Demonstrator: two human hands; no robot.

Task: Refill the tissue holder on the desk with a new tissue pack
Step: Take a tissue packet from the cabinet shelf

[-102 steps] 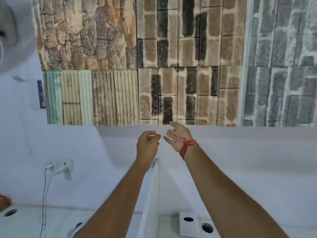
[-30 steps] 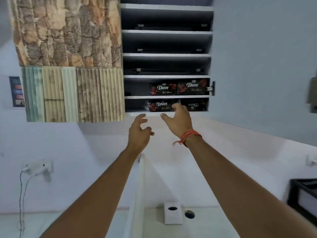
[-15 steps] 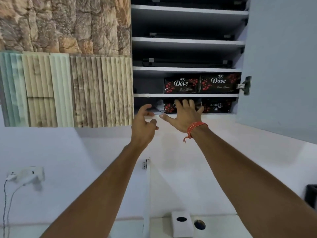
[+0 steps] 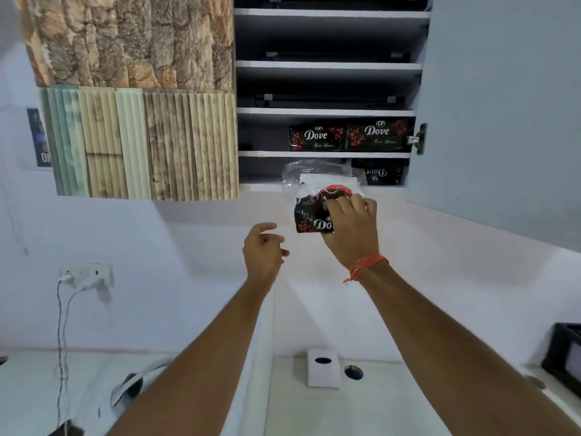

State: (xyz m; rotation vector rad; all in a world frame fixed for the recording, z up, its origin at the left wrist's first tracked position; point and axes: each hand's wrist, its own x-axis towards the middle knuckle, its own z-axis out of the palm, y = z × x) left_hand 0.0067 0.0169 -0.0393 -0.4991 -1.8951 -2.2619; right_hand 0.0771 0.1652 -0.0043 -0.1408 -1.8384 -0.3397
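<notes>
My right hand [image 4: 352, 229] grips a black Dove tissue pack [image 4: 309, 217] with clear plastic and white tissue at its top, held just below the open wall cupboard [image 4: 327, 111]. My left hand [image 4: 264, 250] hovers to its left, fingers loosely curled, holding nothing. Two more Dove packs [image 4: 349, 136] lie on the second shelf from the bottom, and another pack [image 4: 380, 175] lies upside down on the bottom shelf. The white tissue holder [image 4: 323, 368], with a dark oval slot in its top, stands on the desk [image 4: 361, 404] below.
The open cupboard door [image 4: 503, 105] hangs at the right. A white partition [image 4: 261, 357] divides the desk. A wall socket [image 4: 86, 273] with plugged cables is at left. A black tray [image 4: 566, 350] sits at the right edge. A round cable hole [image 4: 353, 372] lies beside the holder.
The cupboard door was shut, then swung open. My right hand reached into the bottom shelf and has drawn a Dove pack out and down. My left hand dropped away from the shelf edge.
</notes>
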